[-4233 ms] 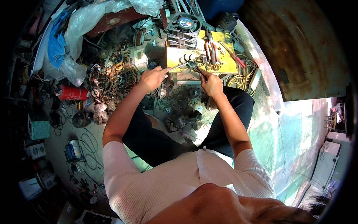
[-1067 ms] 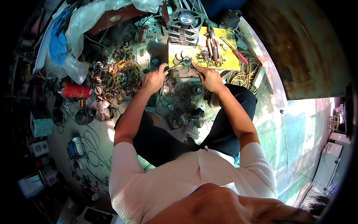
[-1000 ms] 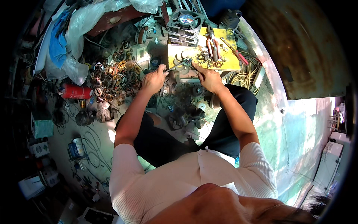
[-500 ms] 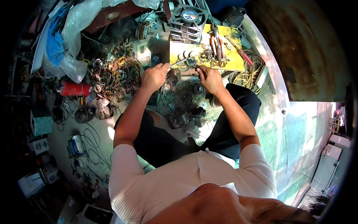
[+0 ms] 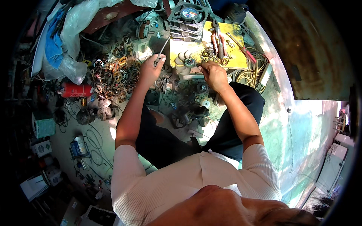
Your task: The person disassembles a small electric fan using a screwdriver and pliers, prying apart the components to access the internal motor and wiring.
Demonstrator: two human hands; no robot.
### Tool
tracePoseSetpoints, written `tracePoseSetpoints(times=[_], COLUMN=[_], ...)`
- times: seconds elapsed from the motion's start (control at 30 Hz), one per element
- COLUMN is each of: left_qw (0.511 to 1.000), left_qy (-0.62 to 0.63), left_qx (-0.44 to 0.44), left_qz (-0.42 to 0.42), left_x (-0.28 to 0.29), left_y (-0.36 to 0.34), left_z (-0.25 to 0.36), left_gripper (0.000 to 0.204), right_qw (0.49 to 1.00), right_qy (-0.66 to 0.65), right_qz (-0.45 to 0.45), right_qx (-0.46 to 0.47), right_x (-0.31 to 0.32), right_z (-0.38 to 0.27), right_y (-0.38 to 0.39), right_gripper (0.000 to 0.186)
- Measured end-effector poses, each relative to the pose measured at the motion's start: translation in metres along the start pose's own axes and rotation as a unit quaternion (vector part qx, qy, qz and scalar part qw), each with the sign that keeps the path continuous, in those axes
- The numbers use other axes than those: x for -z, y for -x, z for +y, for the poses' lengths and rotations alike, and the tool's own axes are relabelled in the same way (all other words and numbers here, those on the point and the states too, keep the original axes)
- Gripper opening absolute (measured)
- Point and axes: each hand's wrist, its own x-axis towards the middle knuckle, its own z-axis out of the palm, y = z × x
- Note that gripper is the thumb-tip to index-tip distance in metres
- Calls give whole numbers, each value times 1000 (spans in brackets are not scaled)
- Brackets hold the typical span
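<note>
A: Noting risks, left to right?

B: The left hand [image 5: 152, 69] is holding a slim metal tool [image 5: 163, 48], its fingers closing around the near end and the far end pointing up, off the work. My judgement: levering with it at the round part [image 5: 189, 62] could be risky, since a slip might be sending the tip into the right hand [image 5: 215, 77]. Pale discs [image 5: 183, 56] are lying at the left front of the yellow board [image 5: 236, 56]; a knock could be tipping them off.

A: And the right fingers?

B: They are bunching together, thumb near forefinger, just beside the part. Whether they are gripping it, I cannot tell.

A: Appearance of the part?

B: It is sitting by the board's front edge, between the hands, looking small, roughly circular and dark, with a blue-green tint. Finer detail is too small to read. Red-handled pliers [image 5: 220, 44] are lying beyond, to its right.
</note>
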Motion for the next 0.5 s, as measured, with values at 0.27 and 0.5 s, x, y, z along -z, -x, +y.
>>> tracePoseSetpoints(times=[0.27,0.5], left_qw=[991,972], left_qy=[73,151], left_qx=[103,172], left_qz=[-39,-54], left_x=[-41,-43], left_y=[-18,-17], left_z=[-27,-33], left_gripper=[36,37], right_qw=[999,998], right_qy=[-9,-32], right_qz=[9,23], right_qx=[36,55], right_x=[-5,-12], right_z=[0,1], right_y=[-8,-13], right_gripper=[16,18])
